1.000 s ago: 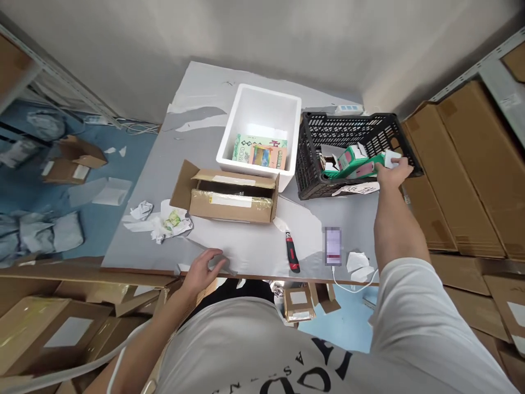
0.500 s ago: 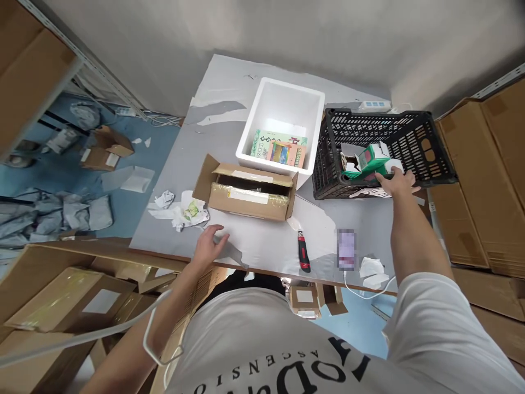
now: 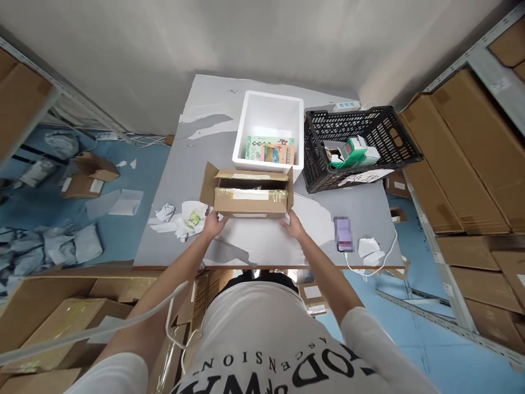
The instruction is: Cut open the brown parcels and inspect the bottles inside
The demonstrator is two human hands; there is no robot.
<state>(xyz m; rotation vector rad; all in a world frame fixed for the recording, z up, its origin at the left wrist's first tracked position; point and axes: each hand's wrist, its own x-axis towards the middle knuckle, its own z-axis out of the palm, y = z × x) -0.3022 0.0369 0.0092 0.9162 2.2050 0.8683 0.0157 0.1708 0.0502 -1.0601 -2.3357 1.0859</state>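
Note:
An open cardboard box (image 3: 251,204) with raised flaps and clear tape sits in front of me on the table. My left hand (image 3: 214,223) grips its lower left front corner, thumb along the front. My right hand (image 3: 293,225) is on the lower right front corner, its fingers partly hidden by the box side. The inside looks dark, and its contents cannot be made out. Just behind it stands a white foam box (image 3: 268,117) with a green booklet (image 3: 253,146) and an orange booklet (image 3: 283,154) in it.
At the right is a black plastic crate (image 3: 318,178) holding green-and-white cartons (image 3: 355,151). A phone (image 3: 343,234) on a white cable lies near scraps of paper (image 3: 369,250). Crumpled paper (image 3: 192,218) lies left of the box. Stacked cartons (image 3: 445,158) stand at the right.
My right hand has left the cartons in the crate and come to the cardboard box. My left hand has moved up to the box's other corner. The red-and-black knife no longer shows.

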